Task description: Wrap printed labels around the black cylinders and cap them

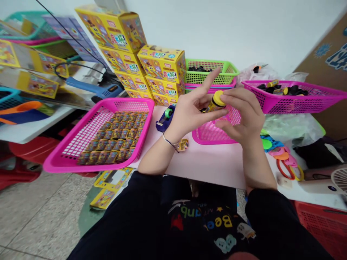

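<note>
Above the small pink basket, both hands meet around a small cylindrical container with a yellow top and a dark band below it. My left hand holds its body between thumb and fingers, index finger pointing up. The fingertips of my right hand are closed at the yellow top. Under my left wrist, a small yellow printed piece lies on the table. A dark blue tape dispenser with green tape stands beyond my left forearm. To the left, a large pink basket contains rows of small wrapped containers.
Yellow printed boxes are stacked at the back. A green basket and a raised pink basket hold dark pieces. A blue heat-gun-like tool lies at left. Colourful rings and a small fan are at right.
</note>
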Action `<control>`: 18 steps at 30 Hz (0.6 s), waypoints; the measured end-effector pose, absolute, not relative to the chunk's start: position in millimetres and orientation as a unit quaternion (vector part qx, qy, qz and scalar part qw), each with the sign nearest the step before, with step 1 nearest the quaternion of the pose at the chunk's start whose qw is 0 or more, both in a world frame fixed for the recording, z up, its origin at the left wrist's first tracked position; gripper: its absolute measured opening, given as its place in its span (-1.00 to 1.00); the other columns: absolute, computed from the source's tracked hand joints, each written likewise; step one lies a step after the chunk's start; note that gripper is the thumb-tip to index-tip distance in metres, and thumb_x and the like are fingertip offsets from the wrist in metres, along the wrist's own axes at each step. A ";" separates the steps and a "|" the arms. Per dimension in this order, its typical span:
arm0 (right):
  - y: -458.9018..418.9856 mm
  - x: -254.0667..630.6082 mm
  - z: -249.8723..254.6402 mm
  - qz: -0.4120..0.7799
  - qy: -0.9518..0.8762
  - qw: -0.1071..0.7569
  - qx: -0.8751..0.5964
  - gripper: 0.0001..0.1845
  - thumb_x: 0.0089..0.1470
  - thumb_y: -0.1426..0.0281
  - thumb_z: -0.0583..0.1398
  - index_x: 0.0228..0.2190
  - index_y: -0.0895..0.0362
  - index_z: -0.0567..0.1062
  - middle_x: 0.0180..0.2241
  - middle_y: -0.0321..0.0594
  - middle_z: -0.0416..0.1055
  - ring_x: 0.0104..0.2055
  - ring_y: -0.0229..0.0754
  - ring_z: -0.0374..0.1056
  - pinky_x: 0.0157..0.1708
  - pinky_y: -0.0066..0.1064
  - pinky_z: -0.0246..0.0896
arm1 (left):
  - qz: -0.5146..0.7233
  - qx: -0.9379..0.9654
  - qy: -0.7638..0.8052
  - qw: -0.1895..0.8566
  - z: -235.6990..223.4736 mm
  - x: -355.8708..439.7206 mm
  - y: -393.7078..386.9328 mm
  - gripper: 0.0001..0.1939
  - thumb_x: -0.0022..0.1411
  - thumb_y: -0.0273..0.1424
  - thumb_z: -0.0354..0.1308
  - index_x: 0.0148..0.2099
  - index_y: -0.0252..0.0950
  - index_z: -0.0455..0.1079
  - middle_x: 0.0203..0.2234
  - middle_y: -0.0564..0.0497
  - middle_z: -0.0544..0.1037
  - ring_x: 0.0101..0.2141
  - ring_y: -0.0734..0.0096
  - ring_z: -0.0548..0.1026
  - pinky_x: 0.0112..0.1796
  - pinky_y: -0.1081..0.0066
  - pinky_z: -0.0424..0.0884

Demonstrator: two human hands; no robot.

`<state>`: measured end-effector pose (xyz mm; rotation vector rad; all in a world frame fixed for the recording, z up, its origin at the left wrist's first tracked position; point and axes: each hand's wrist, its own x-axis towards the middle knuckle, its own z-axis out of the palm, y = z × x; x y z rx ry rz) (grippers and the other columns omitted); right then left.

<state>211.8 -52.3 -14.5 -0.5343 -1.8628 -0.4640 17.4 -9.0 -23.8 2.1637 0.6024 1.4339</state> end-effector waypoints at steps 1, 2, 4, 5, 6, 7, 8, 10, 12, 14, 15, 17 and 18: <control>-52.6 213.1 -14.0 -0.190 -0.801 0.519 -0.231 -0.34 0.31 0.03 0.36 0.35 -0.21 0.38 0.17 -0.21 0.58 0.20 0.09 0.55 0.29 0.11 0.51 | 0.524 0.785 0.209 0.254 -23.6 16.0 -8.2 -0.08 0.38 -0.20 0.36 0.63 0.12 0.03 0.18 0.06 0.62 -0.10 0.36 0.71 -0.15 0.30 0.71; -52.8 213.7 -14.0 -0.185 -0.813 0.500 -0.234 -0.25 0.28 0.06 0.40 0.39 -0.19 0.33 0.20 -0.18 0.56 0.23 0.11 0.53 0.31 0.12 0.49 | 0.528 0.780 0.196 0.271 -23.3 14.5 -7.2 -0.06 0.38 -0.21 0.35 0.64 0.13 -0.01 0.23 0.02 0.59 -0.11 0.36 0.71 -0.15 0.30 0.71; -52.2 212.0 -15.7 -0.183 -0.822 0.481 -0.244 -0.21 0.28 0.20 0.41 0.41 -0.16 0.27 0.23 -0.14 0.54 0.28 0.11 0.49 0.35 0.11 0.45 | 0.529 0.772 0.177 0.305 -22.1 12.0 -5.0 -0.04 0.37 -0.21 0.35 0.64 0.14 -0.03 0.28 -0.02 0.56 -0.13 0.38 0.71 -0.17 0.31 0.71; -51.5 209.9 -17.3 -0.192 -0.816 0.483 -0.251 -0.25 0.30 0.27 0.38 0.40 -0.15 0.26 0.21 -0.13 0.54 0.28 0.09 0.49 0.34 0.08 0.45 | 0.523 0.770 0.172 0.323 -21.3 11.2 -4.1 -0.03 0.36 -0.20 0.36 0.65 0.14 -0.04 0.25 -0.02 0.58 -0.15 0.40 0.70 -0.18 0.33 0.70; -50.7 207.4 -19.0 -0.213 -0.804 0.496 -0.251 -0.29 0.31 0.31 0.35 0.38 -0.12 0.27 0.18 -0.13 0.55 0.26 0.06 0.50 0.29 0.05 0.49 | 0.513 0.769 0.169 0.343 -20.3 10.8 -3.4 -0.01 0.35 -0.18 0.37 0.65 0.13 -0.05 0.19 -0.01 0.62 -0.17 0.41 0.69 -0.20 0.34 0.69; -50.2 204.7 -20.7 -0.238 -0.787 0.513 -0.247 -0.34 0.32 0.33 0.32 0.36 -0.09 0.29 0.14 -0.13 0.57 0.22 0.05 0.52 0.23 0.03 0.54 | 0.500 0.768 0.167 0.364 -19.3 10.8 -3.1 0.01 0.34 -0.16 0.38 0.65 0.13 -0.07 0.11 0.02 0.65 -0.20 0.42 0.69 -0.21 0.36 0.68; -50.0 202.1 -22.2 -0.258 -0.773 0.524 -0.248 -0.36 0.31 0.33 0.31 0.34 -0.08 0.30 0.10 -0.13 0.58 0.18 0.04 0.54 0.19 0.03 0.57 | 0.484 0.768 0.168 0.384 -18.2 11.3 -3.2 0.02 0.34 -0.14 0.39 0.65 0.13 -0.07 0.03 0.04 0.67 -0.23 0.43 0.68 -0.22 0.37 0.66; -51.6 197.9 -24.1 -0.266 -0.767 0.513 -0.278 -0.38 0.27 0.30 0.31 0.30 -0.12 0.30 0.09 -0.15 0.60 0.18 0.06 0.55 0.18 0.07 0.58 | 0.446 0.770 0.170 0.423 -16.1 13.5 -4.7 -0.02 0.35 -0.12 0.38 0.63 0.11 -0.03 -0.08 0.08 0.68 -0.26 0.44 0.66 -0.24 0.37 0.64; -54.5 195.4 -25.0 -0.215 -0.786 0.465 -0.346 -0.40 0.24 0.28 0.32 0.24 -0.23 0.31 0.16 -0.20 0.61 0.25 0.09 0.52 0.30 0.14 0.51 | 0.405 0.773 0.157 0.462 -14.3 16.3 -7.5 -0.11 0.37 -0.13 0.33 0.61 0.07 0.04 -0.16 0.09 0.67 -0.28 0.43 0.65 -0.26 0.38 0.62; -56.1 193.6 -26.7 -0.131 -0.799 0.436 -0.394 -0.44 0.20 0.25 0.35 0.18 -0.31 0.36 0.23 -0.29 0.59 0.34 0.12 0.47 0.42 0.22 0.38 | 0.382 0.765 0.139 0.499 -12.6 18.9 -11.3 -0.15 0.36 -0.19 0.30 0.59 -0.01 0.08 -0.25 0.09 0.63 -0.32 0.43 0.62 -0.30 0.39 0.59; -55.7 192.5 -28.2 -0.100 -0.799 0.445 -0.392 -0.45 0.17 0.24 0.36 0.15 -0.32 0.39 0.23 -0.32 0.60 0.35 0.15 0.46 0.45 0.26 0.34 | 0.381 0.757 0.134 0.514 -11.8 19.7 -13.2 -0.13 0.33 -0.23 0.31 0.58 -0.04 0.08 -0.30 0.10 0.61 -0.35 0.43 0.60 -0.32 0.39 0.57; -52.7 189.9 -32.4 -0.070 -0.794 0.495 -0.345 -0.42 0.11 0.26 0.40 0.13 -0.34 0.43 0.19 -0.35 0.62 0.32 0.16 0.49 0.43 0.29 0.37 | 0.383 0.738 0.123 0.542 -10.3 20.6 -16.6 -0.06 0.26 -0.29 0.33 0.59 -0.11 0.06 -0.40 0.14 0.54 -0.42 0.44 0.54 -0.37 0.39 0.53; -50.4 188.4 -34.7 -0.070 -0.791 0.524 -0.309 -0.39 0.08 0.29 0.41 0.13 -0.35 0.43 0.15 -0.36 0.64 0.29 0.15 0.53 0.38 0.27 0.44 | 0.380 0.729 0.118 0.557 -9.7 20.6 -17.9 -0.04 0.23 -0.30 0.33 0.59 -0.13 0.06 -0.45 0.17 0.50 -0.45 0.46 0.51 -0.39 0.39 0.49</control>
